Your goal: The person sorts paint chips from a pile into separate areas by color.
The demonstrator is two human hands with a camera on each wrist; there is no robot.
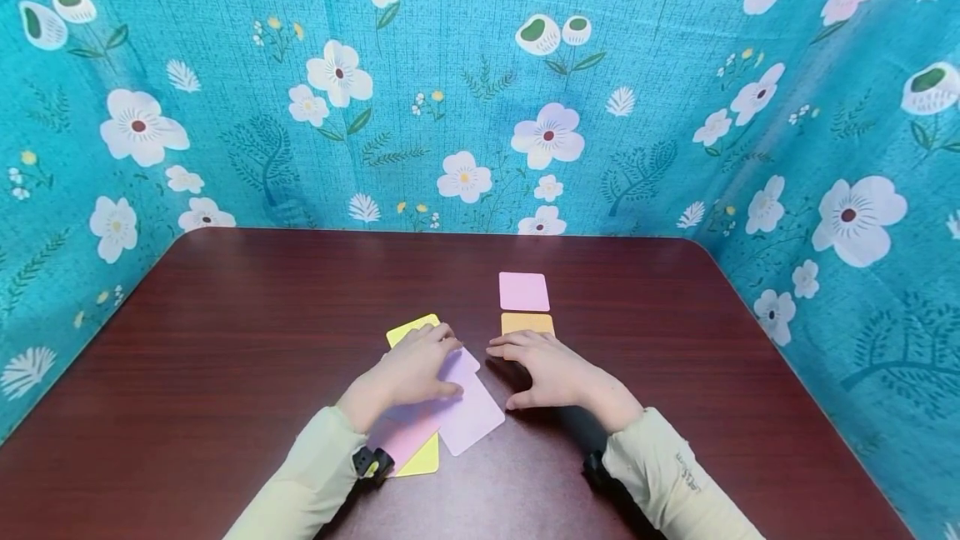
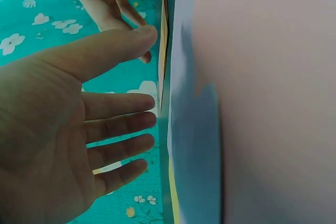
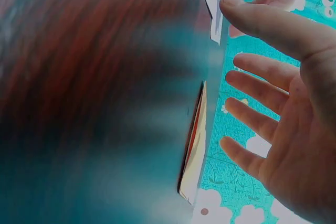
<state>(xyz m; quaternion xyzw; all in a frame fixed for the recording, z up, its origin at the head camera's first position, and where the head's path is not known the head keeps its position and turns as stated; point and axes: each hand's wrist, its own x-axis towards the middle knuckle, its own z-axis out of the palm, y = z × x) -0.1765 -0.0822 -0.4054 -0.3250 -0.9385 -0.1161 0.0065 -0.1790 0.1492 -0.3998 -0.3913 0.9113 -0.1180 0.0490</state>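
Observation:
My left hand [image 1: 411, 367] hovers over a loose, overlapping pile of square cards. In that pile are a yellow card [image 1: 408, 327] at the far side, a lilac card [image 1: 474, 415], a pink card [image 1: 408, 438] and more yellow at the near edge. The left wrist view shows this hand [image 2: 58, 124] with spread, nearly straight fingers and nothing in them. To the right, my right hand [image 1: 558, 369] is over the table beside an orange card [image 1: 527, 322], whose near part it hides. Its fingers [image 3: 257, 114] are spread and hold nothing.
A separate pink card [image 1: 523, 292] lies just beyond the orange one. All rest on a dark red-brown table [image 1: 285, 298]. Behind and along the sides hangs a turquoise floral cloth [image 1: 450, 82].

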